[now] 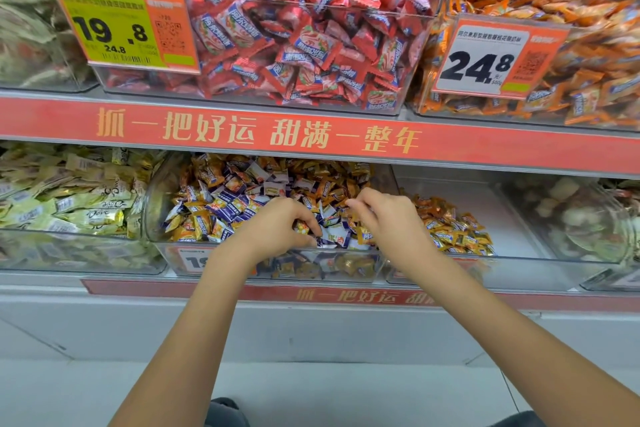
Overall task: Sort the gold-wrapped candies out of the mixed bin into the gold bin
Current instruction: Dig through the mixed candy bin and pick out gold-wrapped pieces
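The clear mixed bin [156,204] sits at the middle of the lower shelf, heaped with gold-wrapped candies [204,222] and purple-and-white ones [228,208]. My left hand [277,229] is down in its front part, fingers curled around a gold-wrapped candy [301,227]. My right hand [388,222] hovers at the bin's right side, fingers bent and pinched together, with a gold wrapper [365,236] showing under the palm. Just to the right, the gold bin [512,218] holds a small pile of gold candies [453,230] against its left side.
To the left is a bin of pale green wrapped chocolates [69,208], and far right a bin of pale round sweets [581,218]. On the upper shelf stand bins of red candies [294,28] and orange candies [571,55]. A red shelf strip [311,139] overhangs the lower bins.
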The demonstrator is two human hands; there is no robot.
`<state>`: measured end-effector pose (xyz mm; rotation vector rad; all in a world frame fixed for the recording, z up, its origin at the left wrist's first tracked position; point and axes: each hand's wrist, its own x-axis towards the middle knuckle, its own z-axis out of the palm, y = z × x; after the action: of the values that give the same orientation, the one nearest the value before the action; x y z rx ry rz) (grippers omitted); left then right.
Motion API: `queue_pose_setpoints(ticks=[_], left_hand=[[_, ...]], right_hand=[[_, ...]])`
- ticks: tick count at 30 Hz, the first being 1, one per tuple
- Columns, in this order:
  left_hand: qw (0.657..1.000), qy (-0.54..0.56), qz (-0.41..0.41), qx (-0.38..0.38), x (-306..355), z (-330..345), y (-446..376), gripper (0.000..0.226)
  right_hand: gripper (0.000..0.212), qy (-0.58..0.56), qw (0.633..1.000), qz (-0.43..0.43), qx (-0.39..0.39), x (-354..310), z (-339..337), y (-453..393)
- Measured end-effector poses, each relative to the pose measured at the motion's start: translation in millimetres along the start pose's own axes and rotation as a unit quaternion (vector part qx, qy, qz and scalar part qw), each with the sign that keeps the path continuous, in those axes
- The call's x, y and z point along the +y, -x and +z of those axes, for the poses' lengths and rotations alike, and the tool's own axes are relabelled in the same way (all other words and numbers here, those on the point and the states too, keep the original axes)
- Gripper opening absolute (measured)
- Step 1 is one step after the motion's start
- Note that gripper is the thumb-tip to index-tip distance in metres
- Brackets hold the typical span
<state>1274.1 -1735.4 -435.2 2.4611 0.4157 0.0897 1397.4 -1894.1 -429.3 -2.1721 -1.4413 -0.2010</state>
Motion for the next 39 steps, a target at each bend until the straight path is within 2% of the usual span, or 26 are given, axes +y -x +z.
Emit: queue_pose_setpoints(ticks=[2,4,6,8,9,11,13,16,17,19,20,22,24,26,28,33,36,39], left_hand=[[1.0,-0.005,-0.001,0.0,0,1,0,0.011],[1.0,-0.007,0.002,0.002,0,2,1,0.011],[1.0,0.002,0.004,0.01,1,1,2,0.012],[1.0,0.006,0.009,0.018,2,1,3,0.012],[1.0,0.002,0.012,0.023,3,0,3,0.012],[0.999,-0.001,0.02,0.034,5,0,3,0.011],[0.999,0.003,0.023,0.048,7,0,3,0.01],[0.998,0.004,0.028,0.064,10,0,2,0.009],[0.997,0.001,0.031,0.066,10,1,1,0.008],[0.997,-0.006,0.033,0.065,10,2,0,0.008],[0.997,-0.009,0.033,0.064,10,2,0,0.009],[0.997,-0.012,0.035,0.065,8,3,0,0.01],[0.997,-0.01,0.034,0.073,6,2,3,0.011],[0.996,-0.009,0.03,0.086,3,-2,6,0.01],[0.994,-0.009,0.032,0.1,0,-5,9,0.009],[0.993,-0.012,0.046,0.111,-1,-7,15,0.007],[0.992,-0.011,0.041,0.116,-3,-9,17,0.006],[0.99,0.0,0.03,0.14,-4,-10,18,0.007]], right_hand=[[0.033,0.085,0.994,-0.04,0.053,-5,1,-1],[0.03,0.079,0.989,-0.031,0.119,-7,-6,-1],[0.029,0.011,0.98,0.043,0.193,7,-16,4],[0.029,-0.061,0.955,0.156,0.247,31,-29,16],[0.029,-0.07,0.947,0.202,0.239,47,-34,21],[0.027,-0.051,0.954,0.261,0.138,71,-39,27],[0.027,-0.025,0.963,0.261,0.061,76,-43,28],[0.019,0.001,0.981,0.148,0.123,42,-50,21],[0.017,0.013,0.988,0.099,0.115,25,-48,16],[0.022,0.043,0.999,0.022,0.021,-1,-32,0],[0.028,0.063,0.997,0.015,-0.039,-7,-20,-11],[0.045,0.105,0.984,0.073,-0.124,-10,7,-36],[0.062,0.099,0.971,0.158,-0.151,-7,31,-55],[0.066,0.08,0.966,0.198,-0.143,-4,50,-63],[0.059,0.064,0.97,0.204,-0.114,5,66,-64],[0.037,0.043,0.989,0.131,-0.056,21,73,-64],[0.032,-0.06,0.989,0.136,0.013,11,64,-60],[0.028,-0.164,0.969,0.173,0.065,1,49,-55]])
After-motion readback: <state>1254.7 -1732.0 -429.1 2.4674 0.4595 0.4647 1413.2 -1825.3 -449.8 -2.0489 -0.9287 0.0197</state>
